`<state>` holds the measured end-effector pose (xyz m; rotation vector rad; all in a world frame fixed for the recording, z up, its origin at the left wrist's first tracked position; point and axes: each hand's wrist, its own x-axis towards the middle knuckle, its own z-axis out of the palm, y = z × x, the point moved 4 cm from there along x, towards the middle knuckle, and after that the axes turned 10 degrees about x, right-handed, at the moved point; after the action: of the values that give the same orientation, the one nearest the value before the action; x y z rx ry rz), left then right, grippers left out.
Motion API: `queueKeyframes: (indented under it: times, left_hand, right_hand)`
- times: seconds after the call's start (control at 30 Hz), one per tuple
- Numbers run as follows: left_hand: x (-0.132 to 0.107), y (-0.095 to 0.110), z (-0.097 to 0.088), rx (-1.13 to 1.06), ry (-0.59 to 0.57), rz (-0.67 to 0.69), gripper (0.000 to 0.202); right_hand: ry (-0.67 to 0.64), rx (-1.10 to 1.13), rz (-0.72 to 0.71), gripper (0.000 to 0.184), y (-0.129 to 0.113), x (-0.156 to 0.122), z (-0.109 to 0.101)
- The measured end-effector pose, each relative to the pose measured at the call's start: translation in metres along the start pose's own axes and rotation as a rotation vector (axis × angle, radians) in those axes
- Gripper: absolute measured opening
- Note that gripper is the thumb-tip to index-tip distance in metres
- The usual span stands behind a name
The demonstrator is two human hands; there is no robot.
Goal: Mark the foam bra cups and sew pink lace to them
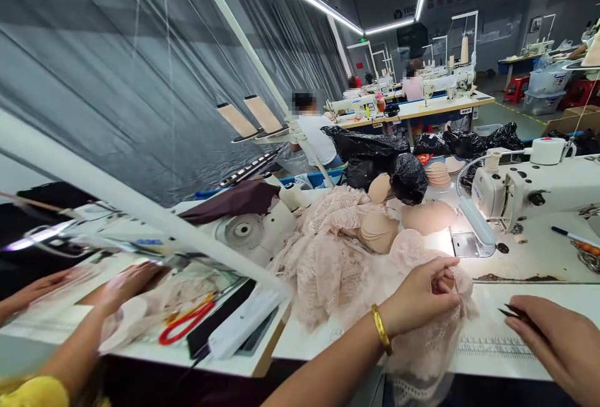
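Note:
My left hand [424, 297], with a gold bangle at the wrist, pinches the edge of a pale pink lace piece [424, 347] that drapes over the table's front edge. A round moulded cup [407, 247] lies just behind the fingers. My right hand [555, 341] is closed around small dark thread snips [514, 312], of which only the pointed tips show. It stays to the right of the lace, apart from it. Behind both hands is a white sewing machine [509, 191], its lamp lighting the needle plate.
A heap of pink lace [323, 257] and stacked beige cups [379, 232] lie left of the machine. Black plastic bags [407, 175] sit behind. At left, a co-worker's hands [126, 285] work at another machine, near red-handled scissors [187, 324]. A slanted white pole [154, 213] crosses between.

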<state>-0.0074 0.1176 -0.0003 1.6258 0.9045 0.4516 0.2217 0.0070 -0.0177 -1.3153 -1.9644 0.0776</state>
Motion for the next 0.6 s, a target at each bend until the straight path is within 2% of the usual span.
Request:
queueKeyframes:
  times: [0.07, 0.17, 0.3, 0.47, 0.6]
  left_hand:
    - [0.006, -0.009, 0.006, -0.003, -0.002, -0.012, 0.082]
    - [0.005, -0.005, 0.009, 0.022, -0.022, -0.022, 0.089]
    - [0.001, 0.004, 0.011, 0.018, -0.075, -0.009, 0.092]
    - [0.000, 0.005, 0.009, 0.141, -0.038, 0.045, 0.091]
    - [0.001, 0.005, 0.011, 0.270, -0.012, 0.101, 0.088]
  right_hand:
    - [-0.049, 0.022, -0.118, 0.021, -0.028, 0.018, 0.009]
    - [-0.034, -0.043, -0.218, 0.016, -0.044, 0.036, 0.015]
    - [-0.022, -0.166, -0.249, 0.022, -0.042, 0.046, 0.022]
    - [-0.105, -0.236, -0.254, 0.025, -0.041, 0.050, 0.032]
    - [-0.105, -0.261, -0.236, 0.026, -0.043, 0.053, 0.033]
